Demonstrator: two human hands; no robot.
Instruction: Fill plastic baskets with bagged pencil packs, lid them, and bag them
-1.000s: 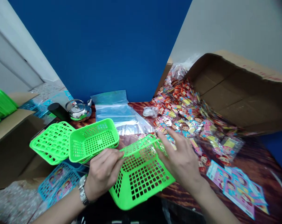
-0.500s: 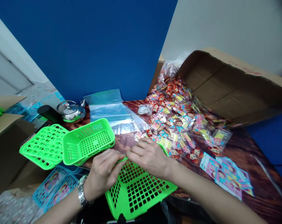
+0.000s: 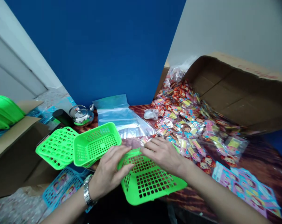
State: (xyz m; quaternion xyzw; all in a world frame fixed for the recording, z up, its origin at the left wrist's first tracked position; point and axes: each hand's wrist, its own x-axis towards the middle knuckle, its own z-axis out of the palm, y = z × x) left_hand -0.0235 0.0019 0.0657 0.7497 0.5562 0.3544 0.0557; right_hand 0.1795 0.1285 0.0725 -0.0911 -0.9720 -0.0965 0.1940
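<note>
A bright green plastic basket [image 3: 152, 186] with a grid of holes is tilted at the table's front edge, its open side towards me. My right hand [image 3: 161, 154] has its fingers curled over the upper rim, shut on the basket. Beside the rim's upper left corner, my left hand [image 3: 111, 169] is open, thumb and fingers apart, with a metal watch on the wrist. Whether its fingertips touch the rim I cannot tell. Further left stand nested green baskets [image 3: 97, 143], overlapping flat green perforated pieces [image 3: 56, 146].
Many small bagged items with cartoon figures [image 3: 187, 124] spill from a tipped cardboard box [image 3: 243, 93]. Printed cards [image 3: 248, 189] lie at right. Clear plastic bags [image 3: 117, 118], a kettle [image 3: 82, 115] and a black cylinder [image 3: 62, 117] are behind. Blue baskets [image 3: 61, 183] sit low left.
My left hand has opened from a pinch at the rim and moved slightly apart from my right hand. The basket has tilted and shifted. The whole view has moved left a little.
</note>
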